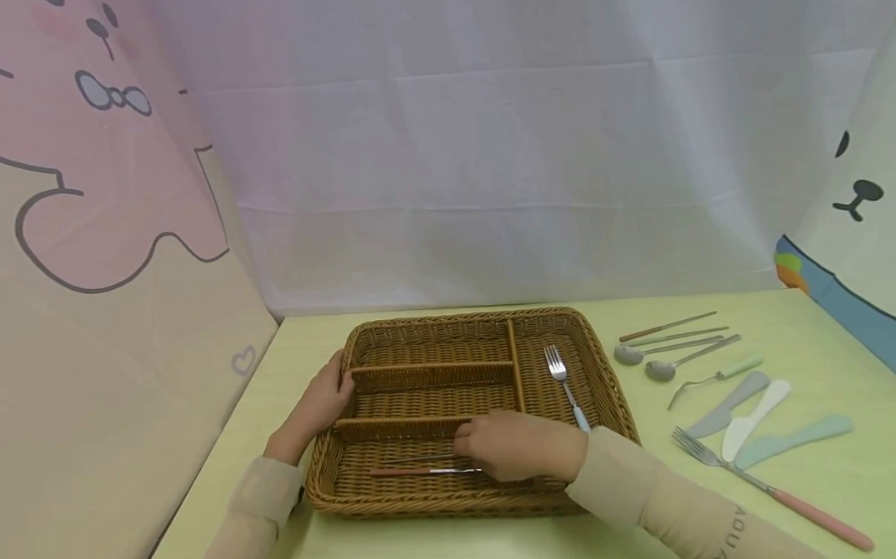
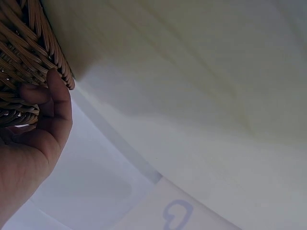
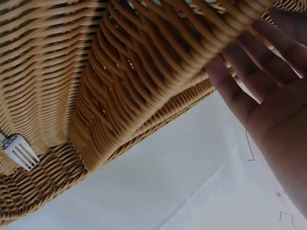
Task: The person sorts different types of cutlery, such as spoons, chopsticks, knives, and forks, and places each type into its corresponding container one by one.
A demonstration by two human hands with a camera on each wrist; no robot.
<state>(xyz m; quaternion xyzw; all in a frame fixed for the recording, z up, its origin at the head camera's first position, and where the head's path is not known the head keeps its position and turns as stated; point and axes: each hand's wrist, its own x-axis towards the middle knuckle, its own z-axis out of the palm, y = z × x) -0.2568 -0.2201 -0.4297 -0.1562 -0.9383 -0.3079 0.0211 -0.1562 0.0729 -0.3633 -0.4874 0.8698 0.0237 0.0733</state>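
Note:
A brown wicker basket (image 1: 428, 507) with several compartments sits on the table. My left hand (image 1: 324, 402) holds its left rim, fingers curled over the wicker in the left wrist view. My right hand (image 1: 515, 445) reaches low into the front compartment. Two thin sticks lie beside its fingertips there: a red-handled one with a silver end (image 1: 400, 472) and a thin dark one (image 1: 418, 459) that runs up to the fingers. In the right wrist view the fingers (image 3: 268, 72) look fairly straight beside a divider; whether the thumb and index pinch a stick I cannot tell. A fork with a pale blue handle (image 1: 565, 383) lies in the right compartment.
Right of the basket lie two thin sticks, one brown-ended (image 1: 664, 328), two spoons (image 1: 660, 370), a green-handled utensil (image 1: 737, 368), grey, white (image 1: 758, 420) and mint (image 1: 793, 441) knives, and a pink-handled fork (image 1: 811, 510). A white cloth (image 1: 519, 185) hangs behind.

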